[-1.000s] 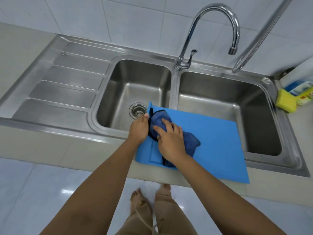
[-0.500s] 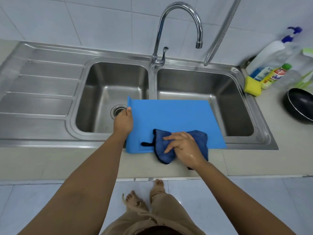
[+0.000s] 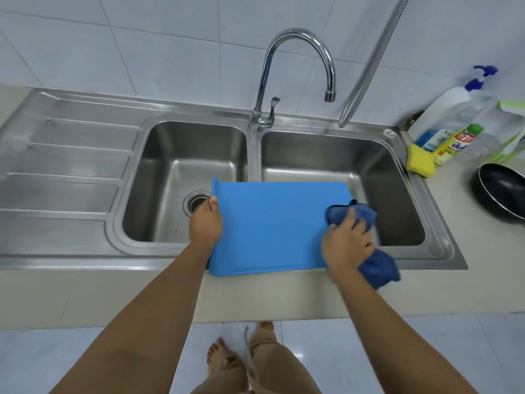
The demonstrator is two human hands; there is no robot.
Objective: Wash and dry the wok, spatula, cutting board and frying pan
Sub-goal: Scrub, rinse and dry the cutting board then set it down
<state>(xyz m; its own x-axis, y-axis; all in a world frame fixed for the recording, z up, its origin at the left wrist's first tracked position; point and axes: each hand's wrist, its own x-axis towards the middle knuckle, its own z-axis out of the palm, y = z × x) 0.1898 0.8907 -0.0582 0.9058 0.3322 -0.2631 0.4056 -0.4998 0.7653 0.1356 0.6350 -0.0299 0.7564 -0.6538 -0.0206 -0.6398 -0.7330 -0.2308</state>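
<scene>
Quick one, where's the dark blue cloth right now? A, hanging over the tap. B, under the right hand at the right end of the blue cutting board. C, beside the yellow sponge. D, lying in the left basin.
B: the right hand grips the cloth at the right end of the cutting board, while the left hand holds the board's left edge.

Place: home kitchen | Evidence: stainless double-bowl sink with drainboard, gooseneck tap, white wall tiles, detergent bottles, yellow sponge, black frying pan on countertop
</scene>
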